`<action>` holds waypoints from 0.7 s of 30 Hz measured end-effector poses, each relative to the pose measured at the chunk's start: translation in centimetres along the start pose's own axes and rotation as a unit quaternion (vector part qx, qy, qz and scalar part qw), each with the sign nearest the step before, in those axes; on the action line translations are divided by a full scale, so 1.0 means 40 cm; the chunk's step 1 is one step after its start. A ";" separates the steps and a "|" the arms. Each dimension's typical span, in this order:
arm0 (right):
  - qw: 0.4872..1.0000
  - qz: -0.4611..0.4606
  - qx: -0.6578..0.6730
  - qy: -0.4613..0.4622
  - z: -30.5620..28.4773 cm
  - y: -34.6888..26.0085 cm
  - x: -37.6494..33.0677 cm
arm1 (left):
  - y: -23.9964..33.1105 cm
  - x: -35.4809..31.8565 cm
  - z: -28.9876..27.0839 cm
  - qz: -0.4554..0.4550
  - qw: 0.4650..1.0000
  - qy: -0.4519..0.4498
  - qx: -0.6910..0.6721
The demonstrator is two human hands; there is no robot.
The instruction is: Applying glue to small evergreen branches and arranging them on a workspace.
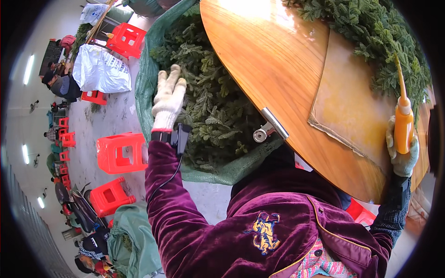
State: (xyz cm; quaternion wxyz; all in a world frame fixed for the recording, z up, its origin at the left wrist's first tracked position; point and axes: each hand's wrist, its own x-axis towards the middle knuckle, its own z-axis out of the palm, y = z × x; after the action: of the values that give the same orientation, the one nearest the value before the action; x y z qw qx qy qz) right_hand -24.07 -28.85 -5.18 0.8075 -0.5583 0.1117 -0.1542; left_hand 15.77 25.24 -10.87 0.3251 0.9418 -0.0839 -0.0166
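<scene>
My left hand (169,99), in a pale knitted glove with a dark band at the wrist, is stretched out over a green woven sack (144,88). Its fingers are spread, and nothing shows in them. Green artificial fir sprigs (213,102) fill the sack just beside and beneath it. At the far right my right hand (402,157), also gloved, is wrapped round an orange squeeze bottle (404,125) with a long thin nozzle pointing up. The bottle is over the right part of a round wooden table (264,51).
A worn brown board (347,102) lies on the table, with more fir greenery (384,41) behind it. A metal clip (273,126) grips the table's near edge. Red stools (121,153) and a white sack (99,69) stand on the left. Several people work farther off.
</scene>
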 end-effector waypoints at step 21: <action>0.990 0.010 0.039 0.135 -0.010 -0.005 -0.046 | -0.053 -0.114 0.524 0.129 0.902 -0.299 0.284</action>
State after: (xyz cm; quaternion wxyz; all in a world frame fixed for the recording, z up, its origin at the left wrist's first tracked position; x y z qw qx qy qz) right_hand -25.96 -28.58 -5.13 0.8075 -0.4996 0.2195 -0.2241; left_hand 9.77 14.89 -28.79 0.0027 0.9260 -0.2989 -0.2305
